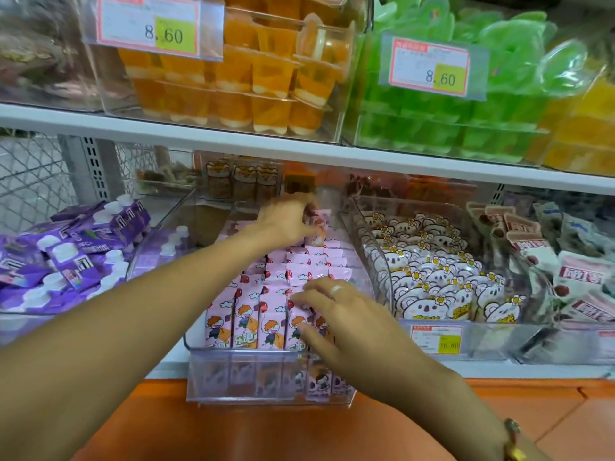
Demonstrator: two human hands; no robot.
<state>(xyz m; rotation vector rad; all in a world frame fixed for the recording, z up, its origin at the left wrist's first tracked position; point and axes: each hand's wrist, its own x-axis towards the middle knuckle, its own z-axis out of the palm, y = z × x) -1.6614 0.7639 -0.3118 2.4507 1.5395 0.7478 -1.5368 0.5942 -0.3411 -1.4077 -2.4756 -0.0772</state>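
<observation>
While the left hand [286,219] reaches to the back of the clear bin [239,374], its fingers pinch one pink packet [317,227] upright above the rear rows. How much of the thumb is on it is hard to tell, since the hand is blurred. The bin stands on the lower shelf [499,369], its front wall jutting over the shelf's front edge. It sits between the purple pouches [66,254] toward the left end and the koala packets [429,284] to the right. The right hand [342,314] lies on the front rows of packets [246,314], fingers spread and fairly straight, pressing their tops rather than gripping any. The step in hand looks like filling and tidying the bin: one packet goes in at the rear while the front is steadied. Next, the held packet needs to go down into a gap in the back row, facing forward like its neighbours, with the right hand bracing the front rows so they do not tip.
</observation>
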